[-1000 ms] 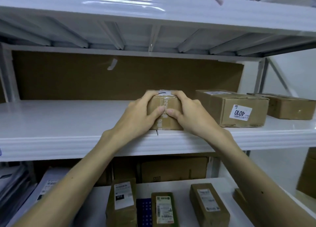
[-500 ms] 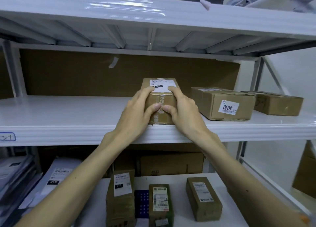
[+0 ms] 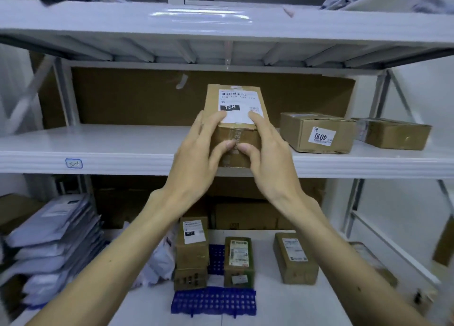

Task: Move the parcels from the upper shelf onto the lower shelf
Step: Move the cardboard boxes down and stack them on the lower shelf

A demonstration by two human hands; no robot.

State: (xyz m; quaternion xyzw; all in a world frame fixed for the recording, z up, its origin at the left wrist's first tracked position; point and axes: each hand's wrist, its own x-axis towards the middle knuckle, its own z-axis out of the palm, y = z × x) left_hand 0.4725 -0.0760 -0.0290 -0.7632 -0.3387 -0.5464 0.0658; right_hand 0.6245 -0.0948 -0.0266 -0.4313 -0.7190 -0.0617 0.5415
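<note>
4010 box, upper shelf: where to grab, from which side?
Probably the two end walls of the 4010 box, one hand each, reaching in from the open front of the upper shelf. It lies flat and wide, label facing front; a cardboard sheet closes the back. The neighbouring box on its right sits close, so that side is tight.

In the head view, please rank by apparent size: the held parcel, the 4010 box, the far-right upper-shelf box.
1. held parcel, largest, though nearest the camera.
2. 4010 box and far-right box look alike; unranked.
</note>
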